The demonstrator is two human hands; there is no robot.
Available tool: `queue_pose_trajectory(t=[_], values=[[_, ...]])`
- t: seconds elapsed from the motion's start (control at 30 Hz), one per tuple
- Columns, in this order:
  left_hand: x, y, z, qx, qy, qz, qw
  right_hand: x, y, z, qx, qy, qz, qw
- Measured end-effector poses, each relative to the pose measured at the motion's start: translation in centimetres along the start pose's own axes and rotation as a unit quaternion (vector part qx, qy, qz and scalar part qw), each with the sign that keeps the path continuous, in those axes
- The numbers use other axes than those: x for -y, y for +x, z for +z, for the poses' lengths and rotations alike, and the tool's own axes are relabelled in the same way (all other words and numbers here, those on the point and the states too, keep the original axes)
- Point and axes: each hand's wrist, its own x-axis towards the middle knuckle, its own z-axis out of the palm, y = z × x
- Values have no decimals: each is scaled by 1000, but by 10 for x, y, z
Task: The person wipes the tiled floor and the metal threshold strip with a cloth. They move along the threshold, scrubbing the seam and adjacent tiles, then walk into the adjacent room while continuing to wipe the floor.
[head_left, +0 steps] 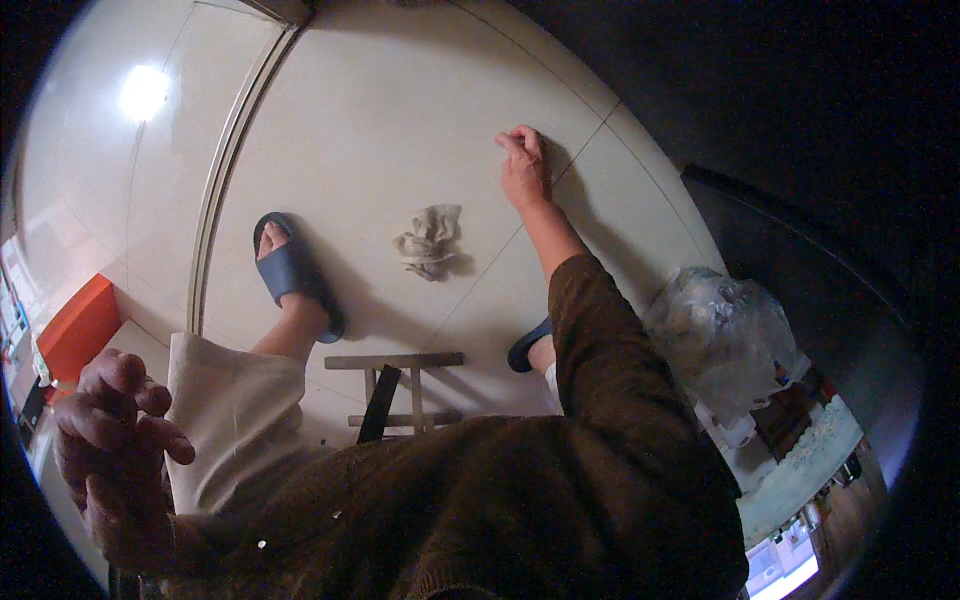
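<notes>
My right hand [525, 168] reaches out low over the pale tiled floor, its fingers bent and pinched together. Whatever lies between those fingertips, if anything, is too small to make out. Down and to the left of it a crumpled greyish rag [430, 241] lies on the tiles, apart from both hands. At the lower left, close to the camera, my left hand [112, 450] is raised beside my light trouser leg. Its fingers are loosely bent and apart, with nothing visible in them.
A metal door track [232, 150] crosses the floor at left. My feet wear dark slippers [288, 275]. A small wooden stool [395, 362] stands below. An orange-red box [78, 325] is at left; a clear plastic bag [725, 335] and pale tabletop [800, 485] are at right.
</notes>
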Motion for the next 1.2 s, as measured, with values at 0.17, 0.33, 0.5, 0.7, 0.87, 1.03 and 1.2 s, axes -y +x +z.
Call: queue_pose_trajectory(t=[0.17,0.33,0.5,0.7,0.87,1.03,1.2], values=[[3,-2,-1,-3,13,-5,1000,16,-1,-6,-70,-58,-69,993],[-3,-1,2,-9,15,-23,1000,-8,3,-5,-23,-45,-88,995],[2,-3,2,-13,10,9,1000,-6,9,-2,2,50,1,999],[-4,-1,3,-17,35,-16,999,-8,5,-11,27,-73,-78,994],[-1,-4,4,-15,7,-11,1000,3,4,-13,-32,-119,-77,989],[-1,-1,5,-19,0,-12,1000,11,-16,1,83,-193,-75,975],[-8,-1,29,-42,-51,30,997,118,-97,35,180,-58,-316,930]])
